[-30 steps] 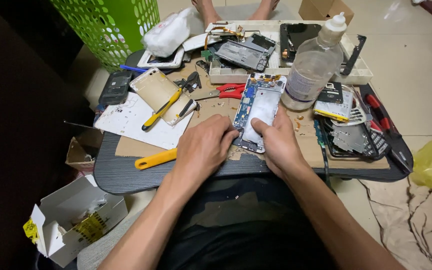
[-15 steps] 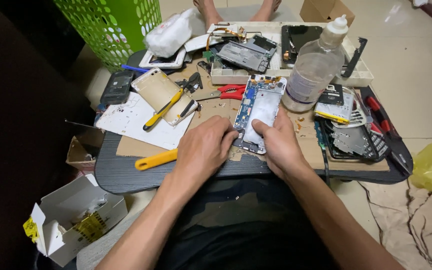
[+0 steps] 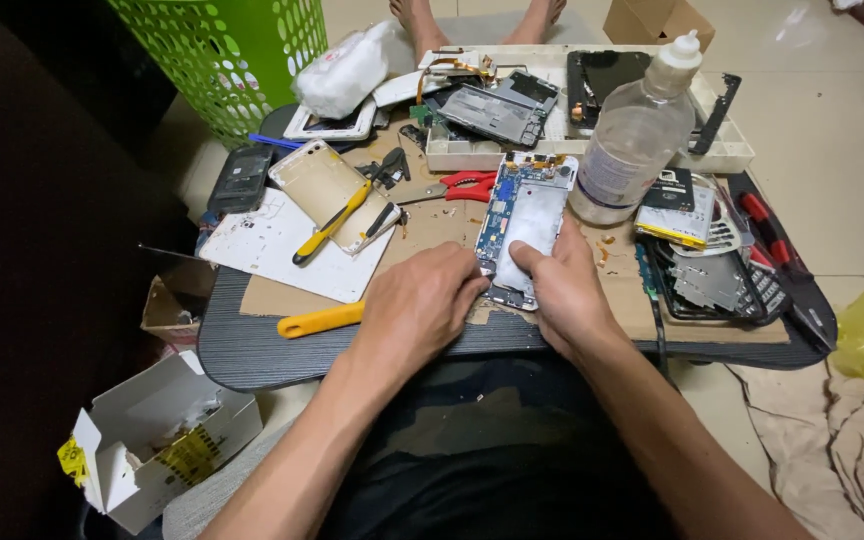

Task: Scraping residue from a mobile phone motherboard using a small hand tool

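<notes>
Opened phone [image 3: 525, 225] lies back-up on a cardboard sheet [image 3: 432, 225] atop the small dark table [image 3: 252, 350], near the front edge. Left hand [image 3: 417, 305] curls against the phone's lower left edge, fingers bent, bracing it; whether it pinches anything cannot be told. Right hand [image 3: 564, 290] lies over the lower right, thumb pressed on the pale battery area, fingers wrapped at the side. To do this well, judged from the grip: hold the frame flat with the left, keep thumb pressure even, avoid flexing the exposed board at the top end. Clutter crowds close: a clear plastic bottle [image 3: 637, 130] stands just beside the phone's upper right and could be knocked; red-handled pliers [image 3: 467, 185] lie just left of it; a gold back cover [image 3: 337, 195] with a yellow-handled tool [image 3: 330, 225] across it farther left; a yellow pry tool [image 3: 320, 320] near the left wrist; a white parts tray [image 3: 742, 155] behind; metal shields [image 3: 712, 280] to the right.
</notes>
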